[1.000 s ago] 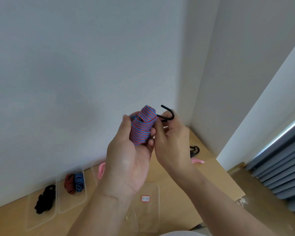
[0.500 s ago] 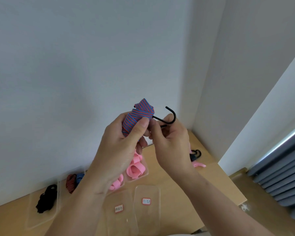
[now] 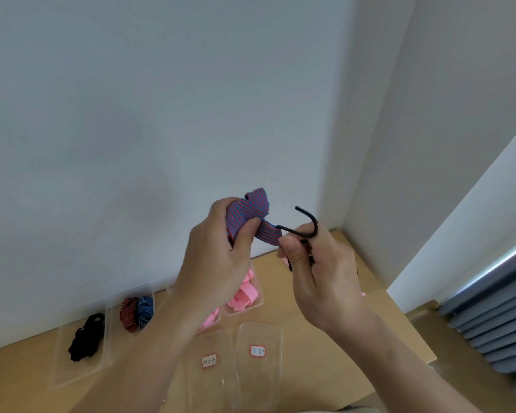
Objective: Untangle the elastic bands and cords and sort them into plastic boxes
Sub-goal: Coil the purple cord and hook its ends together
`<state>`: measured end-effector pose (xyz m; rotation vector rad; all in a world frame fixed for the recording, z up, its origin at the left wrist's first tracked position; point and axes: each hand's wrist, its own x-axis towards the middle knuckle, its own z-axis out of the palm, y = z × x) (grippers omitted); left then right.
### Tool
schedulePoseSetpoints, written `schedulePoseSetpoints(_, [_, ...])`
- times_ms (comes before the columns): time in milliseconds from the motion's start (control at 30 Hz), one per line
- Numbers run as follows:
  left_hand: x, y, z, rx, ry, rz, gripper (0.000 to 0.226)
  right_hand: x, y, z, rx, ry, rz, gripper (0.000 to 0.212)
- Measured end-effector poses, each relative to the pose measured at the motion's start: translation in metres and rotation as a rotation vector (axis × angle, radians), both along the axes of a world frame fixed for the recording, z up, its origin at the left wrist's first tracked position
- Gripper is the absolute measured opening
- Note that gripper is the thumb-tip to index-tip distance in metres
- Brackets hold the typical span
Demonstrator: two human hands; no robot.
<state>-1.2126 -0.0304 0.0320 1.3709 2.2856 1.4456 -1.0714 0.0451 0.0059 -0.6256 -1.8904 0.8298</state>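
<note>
The left hand (image 3: 218, 263), raised before the white wall, curls fingers and thumb round a wadded blue-and-red striped flat elastic band (image 3: 249, 208). The right hand (image 3: 325, 272) pinches the black metal hook (image 3: 306, 225) at the band's end. Below, clear plastic boxes (image 3: 258, 383) on the wooden surface (image 3: 355, 338) hold black cords (image 3: 87, 335) and pink bands (image 3: 245, 296).

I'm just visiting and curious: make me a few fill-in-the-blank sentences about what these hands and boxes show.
1. The right hand holds a hook coloured ____.
2. The left hand grips a bundled strap striped blue and ____.
3. The bands in the box partly hidden behind the left hand are ____.
Missing words: black; red; pink.
</note>
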Motion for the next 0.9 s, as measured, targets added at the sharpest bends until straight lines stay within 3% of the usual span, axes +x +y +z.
schedulePoseSetpoints(133, [0.014, 0.003, 0.005, -0.07, 0.16, -0.046, 0.026, -0.002, 0.008, 0.009, 0.035, -0.014, 0.005, 0.043])
schedulePoseSetpoints(233, [0.018, 0.005, 0.013, -0.114, 0.268, -0.08, 0.025, -0.003, 0.014, 0.019, 0.211, -0.05, -0.042, 0.045])
schedulePoseSetpoints(433, [0.012, 0.005, 0.026, -0.204, 0.424, -0.12, 0.03, 0.003, 0.034, 0.04, 0.306, -0.46, 0.08, 0.035])
schedulePoseSetpoints(567, [0.01, 0.008, 0.033, -0.238, 0.504, -0.168, 0.032, 0.002, 0.045, 0.046, 0.333, -0.566, 0.122, 0.03])
schedulePoseSetpoints(733, [0.008, 0.008, 0.03, -0.299, 0.529, -0.191, 0.033, 0.001, 0.048, 0.045, 0.358, -0.716, 0.114, 0.029])
schedulePoseSetpoints(900, [0.005, 0.01, 0.023, -0.308, 0.335, -0.246, 0.036, 0.003, 0.045, 0.05, 0.525, -1.064, 0.09, 0.023])
